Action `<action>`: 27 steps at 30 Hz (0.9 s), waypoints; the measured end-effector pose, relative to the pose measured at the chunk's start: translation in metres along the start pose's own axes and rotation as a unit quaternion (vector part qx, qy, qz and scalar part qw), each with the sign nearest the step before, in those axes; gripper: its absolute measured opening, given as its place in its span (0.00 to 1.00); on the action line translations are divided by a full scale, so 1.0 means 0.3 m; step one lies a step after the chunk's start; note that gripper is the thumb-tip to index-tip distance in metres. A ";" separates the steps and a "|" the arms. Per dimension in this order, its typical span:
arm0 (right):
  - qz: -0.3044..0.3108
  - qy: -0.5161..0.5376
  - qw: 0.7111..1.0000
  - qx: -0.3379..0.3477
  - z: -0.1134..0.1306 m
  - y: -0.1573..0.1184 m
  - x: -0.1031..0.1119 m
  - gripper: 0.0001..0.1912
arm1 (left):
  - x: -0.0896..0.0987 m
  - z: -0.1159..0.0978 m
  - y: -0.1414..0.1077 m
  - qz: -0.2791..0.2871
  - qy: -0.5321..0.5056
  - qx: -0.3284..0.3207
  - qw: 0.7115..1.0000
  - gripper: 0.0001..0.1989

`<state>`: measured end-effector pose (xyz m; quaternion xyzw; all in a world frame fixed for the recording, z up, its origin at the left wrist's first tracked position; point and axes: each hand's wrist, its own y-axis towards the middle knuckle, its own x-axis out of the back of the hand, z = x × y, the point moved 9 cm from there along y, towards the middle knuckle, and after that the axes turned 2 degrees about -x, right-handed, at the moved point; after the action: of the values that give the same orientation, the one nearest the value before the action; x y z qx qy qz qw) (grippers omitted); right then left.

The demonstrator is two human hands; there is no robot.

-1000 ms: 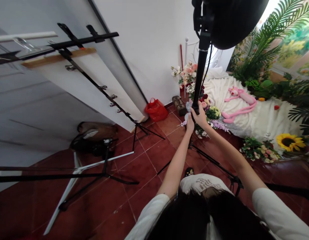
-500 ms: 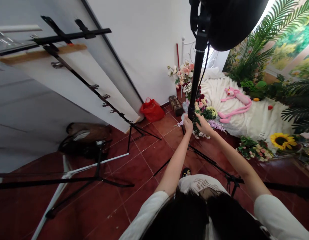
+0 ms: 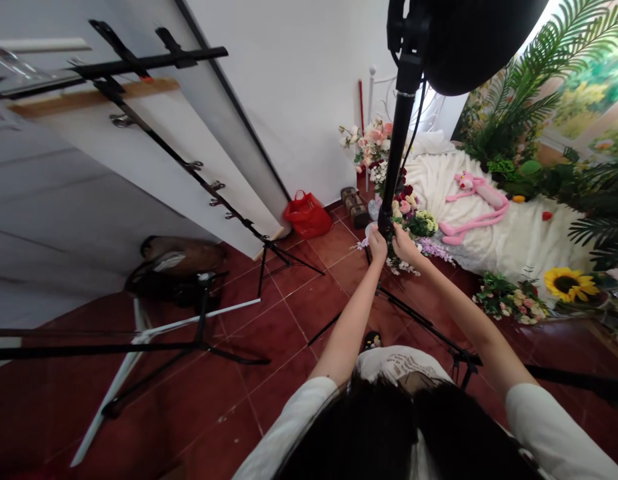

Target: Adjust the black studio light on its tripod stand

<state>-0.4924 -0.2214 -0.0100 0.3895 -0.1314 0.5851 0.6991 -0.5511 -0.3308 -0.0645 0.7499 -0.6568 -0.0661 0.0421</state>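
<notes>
A black light stand (image 3: 397, 153) rises in front of me, carrying a large dark lamp head (image 3: 476, 43) at the top with a cable hanging beside the pole. My left hand (image 3: 377, 245) is closed at the left of the pole, low down by a black collar (image 3: 385, 222). On the other side my right hand (image 3: 405, 244) is closed against the same collar, fingers pinched together. The fingertips of both hands are partly hidden. Artificial flowers (image 3: 406, 207) stand just behind the pole.
On the left, a white board (image 3: 189, 180) is clipped to a backdrop stand (image 3: 283, 253); white and black stand legs (image 3: 143, 340) spread over the red tiles. A red bag (image 3: 309, 217) sits by the wall. A pink plush toy (image 3: 476, 200) lies on white fur cloth (image 3: 529, 247), near a sunflower (image 3: 569, 285).
My right hand's fingers, spread beside the pole earlier, have closed in on the collar. My left hand keeps its place. The view has shifted slightly.
</notes>
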 end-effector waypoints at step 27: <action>-0.103 0.247 0.942 -0.204 -0.187 0.093 -0.022 0.21 | -0.010 -0.011 0.000 0.058 -0.018 -0.012 0.998 0.34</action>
<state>-0.5353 -0.1866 -0.0406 0.0933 -0.0302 0.5482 0.8306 -0.5510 -0.3278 -0.0611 0.7090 -0.6987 -0.0851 0.0435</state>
